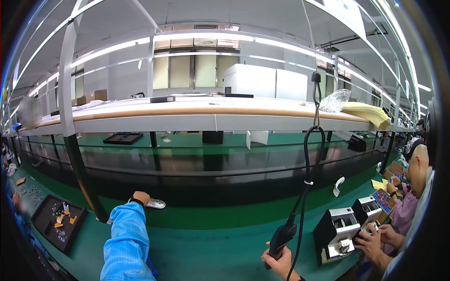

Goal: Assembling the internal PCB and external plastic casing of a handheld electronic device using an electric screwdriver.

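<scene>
My left hand (141, 197), below a bright blue sleeve, reaches to the far edge of the green bench. Its fingers curl over one end of a small white oval device (156, 203), and the hand hides part of it. At the lower right my right hand (280, 263) is wrapped round a black electric screwdriver (282, 238). The screwdriver hangs by a black cable (305, 164) looped on a metal hook. Its tip is hidden by my hand.
A black tray (60, 225) of small parts lies left, beside a shelf post (82, 173). Two black-and-silver machines (338, 234) stand right, where a co-worker's hands (375, 241) are busy. A dark conveyor (211, 164) runs beyond the bench, under a shelf (211, 114). A white curved part (338, 186) lies far right.
</scene>
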{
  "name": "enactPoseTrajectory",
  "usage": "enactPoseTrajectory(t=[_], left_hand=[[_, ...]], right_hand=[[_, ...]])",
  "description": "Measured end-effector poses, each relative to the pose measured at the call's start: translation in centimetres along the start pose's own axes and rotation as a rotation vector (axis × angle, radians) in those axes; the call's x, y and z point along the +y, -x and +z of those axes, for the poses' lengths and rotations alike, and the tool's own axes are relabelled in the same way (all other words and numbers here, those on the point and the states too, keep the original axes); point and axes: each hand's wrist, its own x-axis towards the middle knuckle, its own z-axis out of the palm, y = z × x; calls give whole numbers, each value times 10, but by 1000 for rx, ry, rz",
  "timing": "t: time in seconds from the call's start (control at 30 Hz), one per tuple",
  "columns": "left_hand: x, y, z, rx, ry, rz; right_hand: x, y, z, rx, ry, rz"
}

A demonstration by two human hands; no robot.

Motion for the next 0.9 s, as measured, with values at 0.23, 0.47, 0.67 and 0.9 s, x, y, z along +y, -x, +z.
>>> enactPoseTrajectory(t=[0.23,0.47,0.67,0.9], left_hand=[[9,-23,7,195,47,11],[68,64,-101,312,179,408],[176,175,-127,552,307,805],[235,333,-146,518,240,802]], right_hand=[[6,-5,-1,-7,83,-90],[-6,0,5,8,-89,-108],[1,-5,-5,-112,-403,-116],[-27,-6,-1,-137,-252,57]])
